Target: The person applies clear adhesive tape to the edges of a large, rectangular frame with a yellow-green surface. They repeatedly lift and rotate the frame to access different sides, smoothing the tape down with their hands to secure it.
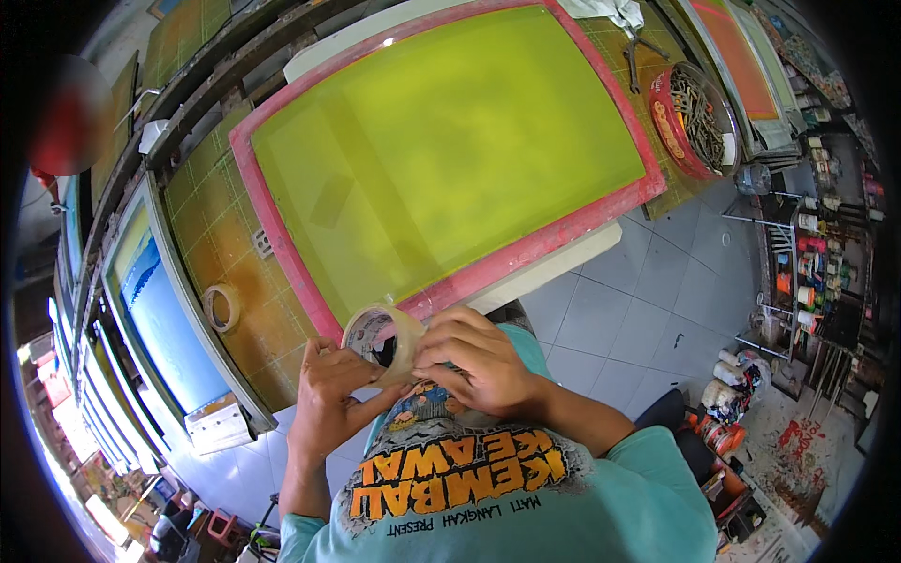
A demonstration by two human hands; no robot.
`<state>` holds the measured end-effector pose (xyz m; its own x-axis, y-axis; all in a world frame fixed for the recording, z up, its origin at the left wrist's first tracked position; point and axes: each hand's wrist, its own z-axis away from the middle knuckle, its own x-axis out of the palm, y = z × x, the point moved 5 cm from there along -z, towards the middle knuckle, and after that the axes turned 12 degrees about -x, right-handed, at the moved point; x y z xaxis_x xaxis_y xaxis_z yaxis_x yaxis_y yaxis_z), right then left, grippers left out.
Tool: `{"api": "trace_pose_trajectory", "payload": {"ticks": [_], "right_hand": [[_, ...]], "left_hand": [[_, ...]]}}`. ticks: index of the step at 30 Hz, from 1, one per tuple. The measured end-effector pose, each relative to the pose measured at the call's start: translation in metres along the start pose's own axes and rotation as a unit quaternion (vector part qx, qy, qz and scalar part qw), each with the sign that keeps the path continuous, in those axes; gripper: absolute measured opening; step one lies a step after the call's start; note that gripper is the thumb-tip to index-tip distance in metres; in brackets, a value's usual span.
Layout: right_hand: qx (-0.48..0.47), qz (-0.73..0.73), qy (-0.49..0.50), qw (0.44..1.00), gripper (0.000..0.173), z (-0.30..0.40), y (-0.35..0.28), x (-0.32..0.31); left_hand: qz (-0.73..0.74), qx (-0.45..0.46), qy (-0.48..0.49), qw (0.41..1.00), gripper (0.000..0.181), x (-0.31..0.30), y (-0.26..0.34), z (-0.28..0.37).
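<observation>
A roll of clear packing tape [405,352] is held between both hands, close to the chest. My left hand [338,383] grips the roll's lower left side, fingers curled over its rim. At the roll's right side, the bent fingertips of my right hand [475,362] touch the tape's outer surface; whether they pinch a tape end cannot be told. Just beyond the hands lies a large screen-printing frame [493,260] with red edges and yellow-green mesh. A darker straight band crosses the mesh at its left part.
Left of the frame, a second tape roll [221,308] lies on a gridded board. A blue-stained screen [176,310] leans farther left. A round red tin [686,123] of metal pieces and a wrench [632,63] sit at the upper right. Shelves of paint containers [809,260] stand right.
</observation>
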<state>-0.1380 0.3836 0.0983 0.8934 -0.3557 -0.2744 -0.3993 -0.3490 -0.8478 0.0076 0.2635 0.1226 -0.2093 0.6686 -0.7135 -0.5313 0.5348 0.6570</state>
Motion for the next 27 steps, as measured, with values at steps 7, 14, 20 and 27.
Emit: {"api": "trace_pose_trajectory", "payload": {"ticks": [7,14,20,27], "right_hand": [[-0.038,0.003,-0.002,0.999,0.029,-0.008,-0.001,-0.026],[0.136,-0.046,0.015,0.990,0.018,0.006,0.031,-0.051],[0.315,0.090,0.259,0.908,0.008,0.083,0.094,-0.236],[0.302,0.323,0.439,0.782,0.015,0.125,0.064,-0.411]], "left_hand": [[0.084,0.067,-0.101,0.989,0.020,0.003,0.006,-0.024],[0.084,0.036,-0.087,0.992,0.021,0.011,0.017,-0.045],[-0.011,-0.079,-0.054,0.995,0.032,-0.005,0.011,-0.059],[-0.115,0.007,0.095,0.989,0.035,-0.058,0.059,-0.086]]}}
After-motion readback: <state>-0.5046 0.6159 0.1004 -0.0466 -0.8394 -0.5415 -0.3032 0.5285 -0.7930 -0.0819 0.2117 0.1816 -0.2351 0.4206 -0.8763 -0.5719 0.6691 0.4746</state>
